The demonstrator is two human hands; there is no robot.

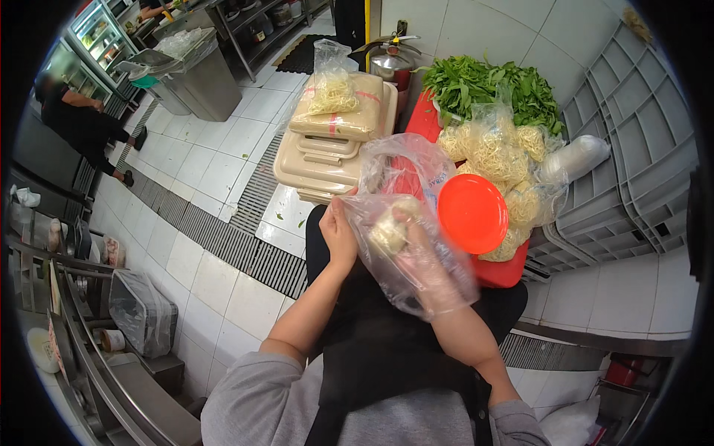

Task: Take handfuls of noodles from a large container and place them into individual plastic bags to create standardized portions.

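Note:
A clear plastic bag [385,279] hangs in front of my body, its edge pinched by my left hand [340,228]. My right hand [418,234] reaches inside the same bag, its fingers around a pale bundle [389,233] that looks like noodles; plastic and blur hide its detail. Just right of the bag, a round red plastic plate [472,213] rests against several bags of pale noodles [496,159]. Another open plastic bag [413,146] lies on the red surface [505,271] beyond my hands. A basket of leafy greens [496,89] stands behind the noodle bags.
Left of the red surface stand stacked beige lidded tubs [318,161] with a wrapped package [357,120] and a small noodle bag [333,92] on top. Behind is a fire extinguisher [390,64]. Grey crates [625,150] rise at right. A person [81,122] is at far left, near grey bins [201,78].

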